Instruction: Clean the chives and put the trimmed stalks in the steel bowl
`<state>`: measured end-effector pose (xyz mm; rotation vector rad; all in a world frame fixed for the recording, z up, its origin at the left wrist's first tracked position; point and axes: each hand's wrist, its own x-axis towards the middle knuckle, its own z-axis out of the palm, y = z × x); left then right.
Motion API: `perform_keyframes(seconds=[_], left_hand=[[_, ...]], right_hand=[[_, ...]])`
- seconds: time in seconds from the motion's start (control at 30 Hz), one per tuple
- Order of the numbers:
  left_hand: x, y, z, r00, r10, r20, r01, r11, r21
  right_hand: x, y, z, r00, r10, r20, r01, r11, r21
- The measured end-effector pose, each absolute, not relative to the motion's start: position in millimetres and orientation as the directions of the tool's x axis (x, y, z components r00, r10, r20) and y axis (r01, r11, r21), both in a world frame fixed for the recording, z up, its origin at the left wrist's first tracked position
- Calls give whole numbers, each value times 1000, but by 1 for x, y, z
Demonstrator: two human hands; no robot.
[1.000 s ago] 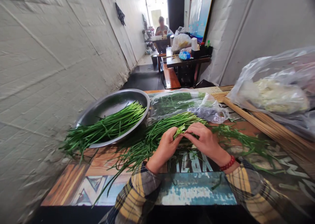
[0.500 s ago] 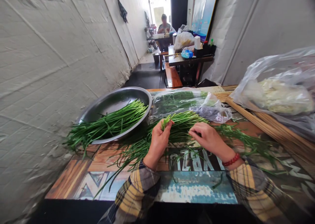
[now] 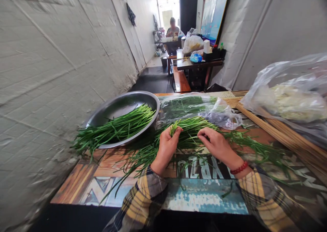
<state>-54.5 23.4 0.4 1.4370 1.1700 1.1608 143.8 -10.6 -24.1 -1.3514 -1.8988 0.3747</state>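
Observation:
My left hand (image 3: pixel 167 147) is closed round a small bunch of green chives (image 3: pixel 174 126), cut ends pointing up. My right hand (image 3: pixel 216 143), with a red bead bracelet at the wrist, rests curled on the loose pile of chives (image 3: pixel 194 131) spread across the painted wooden table (image 3: pixel 204 194); its fingertips pinch at stalks in the pile. To the left a round metal basin (image 3: pixel 120 106) holds more chives (image 3: pixel 114 128), their tips hanging over its near rim.
A clear plastic bag of chives (image 3: pixel 194 106) lies behind the pile. A bundle of bamboo skewers (image 3: pixel 276 128) and a large plastic bag (image 3: pixel 288 99) of pale vegetables sit right. A white brick wall runs close on the left. Far back, a person (image 3: pixel 173 27) sits at another table.
My hands have parted: the left carried its small bunch of chives left and up, away from the right, which dropped onto the pile. The camera view shifted slightly.

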Motion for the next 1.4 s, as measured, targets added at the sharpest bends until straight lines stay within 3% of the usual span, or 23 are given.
perform_keyframes(seconds=[0.17,0.33,0.6,0.77,1.0,1.27,1.33,1.4], left_hand=[[-52,22,0,229,961,157,141,-192,971],[-47,15,2,426,902,70,132,-139,982],[-44,10,5,521,852,41,90,-102,991],[-43,9,3,570,821,-27,100,-36,994],[-43,11,6,607,794,33,134,-143,981],[-46,11,6,532,845,44,144,-141,979],[-48,13,5,428,902,51,126,-116,985],[-50,15,4,331,942,56,114,-99,989]], right_hand=[[145,-13,-20,31,933,358,400,317,-860],[146,-13,-19,98,949,301,208,276,-938],[140,-15,-17,93,929,357,384,297,-874],[137,-16,-16,27,947,320,300,297,-907],[125,-18,-12,-35,868,495,512,441,-737],[144,-10,-18,208,930,304,414,198,-889],[149,-10,-17,133,954,269,425,190,-885],[149,-12,-14,-50,964,260,493,250,-834]])
